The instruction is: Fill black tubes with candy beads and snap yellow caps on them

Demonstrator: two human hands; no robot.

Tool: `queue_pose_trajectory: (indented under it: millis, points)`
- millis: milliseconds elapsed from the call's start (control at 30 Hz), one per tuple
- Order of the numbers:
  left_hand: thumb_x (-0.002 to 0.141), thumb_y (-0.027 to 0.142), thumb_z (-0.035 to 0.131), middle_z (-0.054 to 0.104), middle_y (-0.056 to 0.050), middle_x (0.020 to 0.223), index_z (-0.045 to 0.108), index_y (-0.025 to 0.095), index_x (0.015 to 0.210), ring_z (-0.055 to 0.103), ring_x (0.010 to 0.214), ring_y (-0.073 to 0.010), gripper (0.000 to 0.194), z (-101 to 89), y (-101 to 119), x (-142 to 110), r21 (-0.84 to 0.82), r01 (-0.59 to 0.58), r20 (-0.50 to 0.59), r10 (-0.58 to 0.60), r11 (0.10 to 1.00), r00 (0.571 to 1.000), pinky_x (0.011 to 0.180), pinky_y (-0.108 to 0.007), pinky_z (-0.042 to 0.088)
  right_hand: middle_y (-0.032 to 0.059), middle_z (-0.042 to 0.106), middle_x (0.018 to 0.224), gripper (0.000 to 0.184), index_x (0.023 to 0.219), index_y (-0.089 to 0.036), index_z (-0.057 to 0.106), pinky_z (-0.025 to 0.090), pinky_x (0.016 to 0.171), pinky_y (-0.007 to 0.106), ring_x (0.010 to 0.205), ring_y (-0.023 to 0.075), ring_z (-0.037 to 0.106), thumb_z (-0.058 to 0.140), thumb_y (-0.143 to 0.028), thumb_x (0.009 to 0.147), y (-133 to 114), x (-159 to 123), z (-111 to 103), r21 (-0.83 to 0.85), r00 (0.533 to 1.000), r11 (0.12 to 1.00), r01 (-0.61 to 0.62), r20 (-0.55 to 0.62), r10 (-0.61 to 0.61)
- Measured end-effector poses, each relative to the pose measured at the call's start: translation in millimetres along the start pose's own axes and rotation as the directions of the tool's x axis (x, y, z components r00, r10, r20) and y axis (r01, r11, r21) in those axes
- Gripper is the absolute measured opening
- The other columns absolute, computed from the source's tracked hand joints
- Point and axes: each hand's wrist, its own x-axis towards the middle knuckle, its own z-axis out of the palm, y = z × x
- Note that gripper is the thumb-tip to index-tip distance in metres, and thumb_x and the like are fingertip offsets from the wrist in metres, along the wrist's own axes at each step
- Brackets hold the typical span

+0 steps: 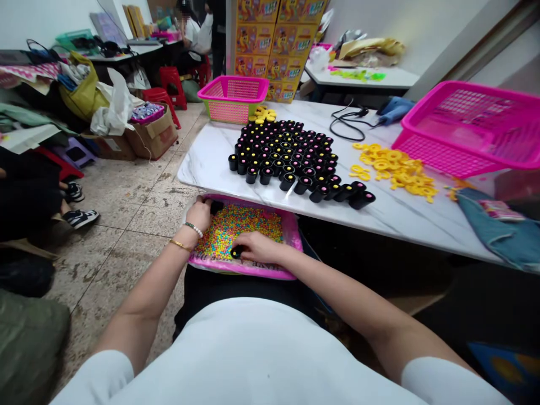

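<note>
A pink tray (291, 228) full of small multicoloured candies (242, 225) rests on my lap. My left hand (199, 214) is closed around a small black tube (216, 206) at the tray's far left corner. My right hand (257, 247) lies in the candies near the tray's front edge, fingers curled on another black tube (236, 253). On the white marble table (211, 163) just beyond stand several filled black tubes (291, 157) in rows, a few lying on their sides at the right end.
Yellow plastic caps (394, 169) are heaped right of the tubes, a few more (262, 115) behind them. Pink baskets sit at the back (233, 98) and far right (468, 126). A cable and blue tool (394, 109) lie behind. A person's sneakered feet (80, 216) are at left; boxes and stools beyond.
</note>
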Motion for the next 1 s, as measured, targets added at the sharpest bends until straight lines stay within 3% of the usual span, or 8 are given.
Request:
queue_pose_trajectory:
  millis: [200, 433, 533, 633, 700, 867, 933, 1000]
  points:
    - [0.088, 0.031, 0.057, 0.052, -0.019, 0.118, 0.055, 0.013, 0.124, 0.064, 0.092, -0.0292, 0.041, 1.1, 1.1, -3.8, 0.060, 0.046, 0.010, -0.047, 0.997, 0.999, 0.078, -0.038, 0.051, 0.0016, 0.070, 0.090, 0.040, 0.102, -0.015, 0.063, 0.051, 0.084, 0.032, 0.083, 0.0150, 0.066, 0.078, -0.029, 0.068, -1.1, -17.0, -7.8, 0.700, 0.989, 0.707, -0.100, -0.007, 0.147]
    - [0.089, 0.039, 0.054, 0.049, -0.018, 0.127, 0.055, 0.019, 0.128, 0.064, 0.096, -0.0280, 0.044, 2.8, 4.2, -5.3, 0.061, 0.037, 0.008, -0.038, 0.997, 0.999, 0.081, -0.037, 0.051, 0.0007, 0.069, 0.082, 0.039, 0.092, -0.014, 0.064, 0.052, 0.079, 0.032, 0.075, 0.0142, 0.065, 0.082, -0.031, 0.062, -9.8, -26.1, -20.5, 0.721, 0.978, 0.684, -0.110, -0.045, 0.204]
    - [0.085, 0.035, 0.060, 0.053, -0.018, 0.124, 0.061, 0.018, 0.121, 0.065, 0.089, -0.0251, 0.039, 3.9, 4.3, -7.6, 0.028, 0.020, -0.004, -0.020, 0.999, 1.000, 0.078, -0.035, 0.052, 0.0021, 0.070, 0.084, 0.042, 0.094, -0.015, 0.063, 0.052, 0.078, 0.031, 0.077, 0.0147, 0.067, 0.084, -0.030, 0.061, -28.7, -46.4, -42.3, 0.774, 0.984, 0.630, -0.062, -0.058, 0.167]
    - [0.082, 0.029, 0.062, 0.055, -0.019, 0.124, 0.065, 0.014, 0.114, 0.066, 0.089, -0.0263, 0.035, 9.8, 0.7, -5.2, -0.022, 0.001, -0.042, -0.002, 1.000, 0.999, 0.079, -0.036, 0.052, 0.0047, 0.070, 0.090, 0.041, 0.098, -0.015, 0.065, 0.053, 0.079, 0.032, 0.082, 0.0166, 0.067, 0.084, -0.030, 0.065, -41.9, -84.5, -78.7, 0.685, 0.947, 0.727, 0.034, -0.254, 0.195]
    - [0.082, 0.029, 0.061, 0.056, -0.018, 0.124, 0.065, 0.015, 0.112, 0.065, 0.095, -0.0269, 0.033, 13.1, -2.6, -3.1, -0.065, -0.009, -0.063, 0.005, 0.998, 0.998, 0.083, -0.036, 0.052, 0.0059, 0.071, 0.096, 0.039, 0.100, -0.017, 0.067, 0.053, 0.081, 0.032, 0.085, 0.0179, 0.067, 0.082, -0.032, 0.067, -38.4, -116.9, -109.6, 0.556, 0.827, 0.828, 0.076, -0.499, 0.259]
    - [0.081, 0.027, 0.057, 0.064, -0.014, 0.116, 0.065, 0.013, 0.112, 0.061, 0.111, -0.0266, 0.035, 15.0, -5.9, -2.3, -0.192, -0.007, -0.118, -0.016, 0.981, 0.993, 0.099, -0.037, 0.048, 0.0072, 0.071, 0.079, 0.049, 0.099, -0.014, 0.071, 0.051, 0.061, 0.031, 0.067, 0.0189, 0.063, 0.079, -0.042, 0.059, 26.0, -186.8, -183.9, 0.393, 0.224, 0.901, -0.184, -0.876, 0.428]
    - [0.079, 0.026, 0.055, 0.067, -0.013, 0.111, 0.065, 0.012, 0.111, 0.064, 0.106, -0.0263, 0.036, 15.8, -2.0, -4.4, -0.254, -0.023, -0.138, -0.012, 0.967, 0.990, 0.096, -0.036, 0.050, 0.0075, 0.072, 0.077, 0.043, 0.091, -0.014, 0.074, 0.050, 0.060, 0.031, 0.064, 0.0193, 0.062, 0.077, -0.038, 0.055, 56.4, -197.4, -205.4, 0.370, 0.148, 0.859, -0.354, -0.885, 0.442]
    - [0.077, 0.027, 0.056, 0.071, -0.011, 0.103, 0.067, 0.013, 0.105, 0.068, 0.098, -0.0250, 0.034, 18.1, 5.7, -8.5, -0.315, -0.055, -0.150, 0.007, 0.947, 0.989, 0.087, -0.033, 0.053, 0.0072, 0.073, 0.075, 0.037, 0.085, -0.015, 0.076, 0.050, 0.064, 0.032, 0.066, 0.0211, 0.064, 0.075, -0.035, 0.054, 77.7, -195.5, -221.2, 0.313, 0.189, 0.839, -0.445, -0.883, 0.430]
